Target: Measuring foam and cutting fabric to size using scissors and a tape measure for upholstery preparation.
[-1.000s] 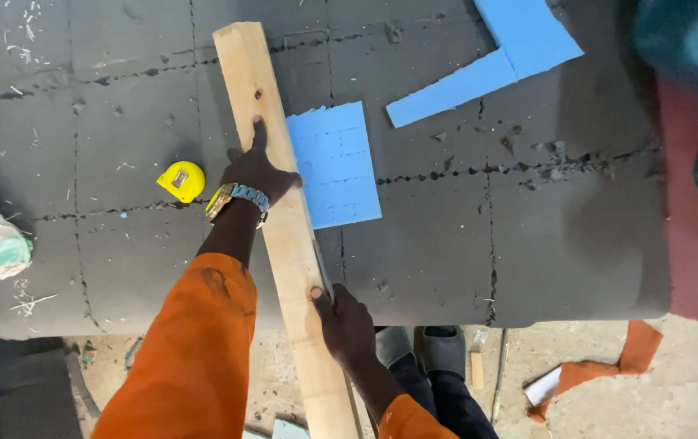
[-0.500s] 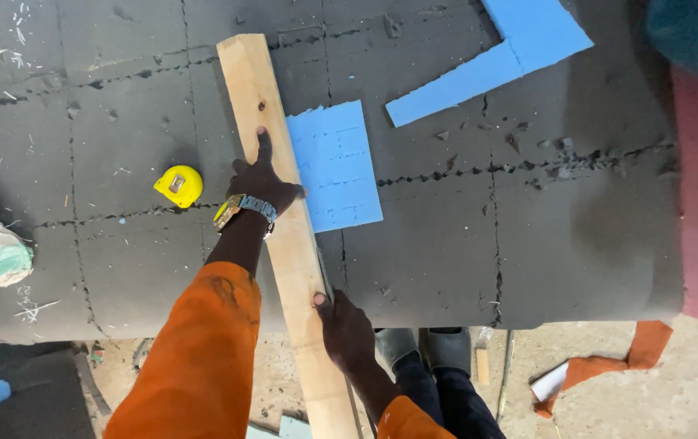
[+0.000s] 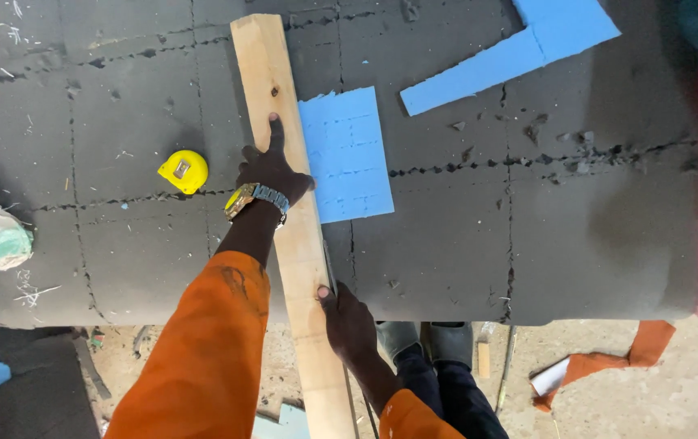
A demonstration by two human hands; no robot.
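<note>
On the dark grey foam sheet (image 3: 528, 244) that covers the work surface below me, a long pale wooden plank (image 3: 284, 162) lies lengthwise away from my body, its far end near the top of the view and its near end running out past the sheet's edge toward my legs. My left hand (image 3: 271, 171), at the end of an orange sleeve (image 3: 202, 349) and wearing a metal-banded wristwatch (image 3: 255, 197), lies flat on the plank about midway along, palm down, fingers spread and the forefinger stretched forward along the wood, so it presses rather than grips; it looks placed to pin the plank against the foam. My right hand (image 3: 349, 321) is lower, at the plank's right edge just where the sheet ends, thumb on the top face; whether its fingers curl round a tool I cannot tell. A small rectangular light blue foam piece (image 3: 347, 154) lies touching the plank's right edge, which seems to serve as a straight guide along it. A larger angled blue foam offcut (image 3: 519, 53) rests well apart at the upper right. A yellow tape measure (image 3: 183, 171) sits to the left of my wrist, near but clear of the plank. Below, my dark shoes (image 3: 422, 341) stand on a sandy floor (image 3: 650, 398)
</note>
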